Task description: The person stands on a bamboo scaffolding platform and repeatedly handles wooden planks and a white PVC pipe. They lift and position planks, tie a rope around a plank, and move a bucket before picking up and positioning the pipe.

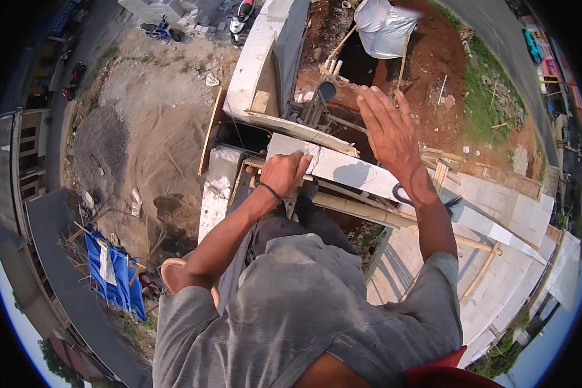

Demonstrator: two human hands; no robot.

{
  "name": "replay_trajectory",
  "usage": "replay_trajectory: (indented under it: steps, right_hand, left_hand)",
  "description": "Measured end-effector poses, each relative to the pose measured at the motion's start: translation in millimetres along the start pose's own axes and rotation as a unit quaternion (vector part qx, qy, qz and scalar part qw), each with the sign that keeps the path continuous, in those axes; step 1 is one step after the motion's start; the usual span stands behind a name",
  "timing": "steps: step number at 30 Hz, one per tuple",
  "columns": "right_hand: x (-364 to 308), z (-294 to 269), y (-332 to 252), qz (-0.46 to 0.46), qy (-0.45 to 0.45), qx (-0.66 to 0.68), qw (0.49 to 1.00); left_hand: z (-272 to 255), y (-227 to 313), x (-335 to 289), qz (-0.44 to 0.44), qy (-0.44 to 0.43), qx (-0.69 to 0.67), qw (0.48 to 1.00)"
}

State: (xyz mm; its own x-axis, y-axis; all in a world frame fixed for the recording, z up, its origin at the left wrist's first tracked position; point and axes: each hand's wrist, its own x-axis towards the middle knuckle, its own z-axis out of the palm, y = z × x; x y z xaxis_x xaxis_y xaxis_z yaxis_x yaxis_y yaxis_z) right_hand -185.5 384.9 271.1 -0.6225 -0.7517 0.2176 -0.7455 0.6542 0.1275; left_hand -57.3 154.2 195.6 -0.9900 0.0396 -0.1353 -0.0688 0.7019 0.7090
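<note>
Left hand [282,173]: fingers curled together, anything pinched cannot be told | right hand [392,141]: raised, fingers extended, slightly apart | white block wall top [333,166]: seen beneath/beside both hands, bamboo pole [362,211] alongside

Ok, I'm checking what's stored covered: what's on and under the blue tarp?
A whitish cloth or sack lies on the blue tarp. Whatever the tarp covers can't be seen.

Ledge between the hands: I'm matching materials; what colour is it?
The ledge is white, shown best in the head view.
</note>
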Motion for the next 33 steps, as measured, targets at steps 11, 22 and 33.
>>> replay_trajectory:
  steps: [11,22,33]
  right_hand:
    - [26,-64,-29,0.182,-0.298,0.170,0.921]
    - [11,56,-30,0.006,-0.065,0.479,0.875]
    - [17,69,-4,0.022,-0.025,0.411,0.911]
  left_hand:
    - [20,14,52,-0.136,-0.095,0.069,0.984]
    - [-13,-1,52,0.053,-0.125,-0.243,0.961]
    - [19,15,85,0.102,0.034,-0.097,0.989]
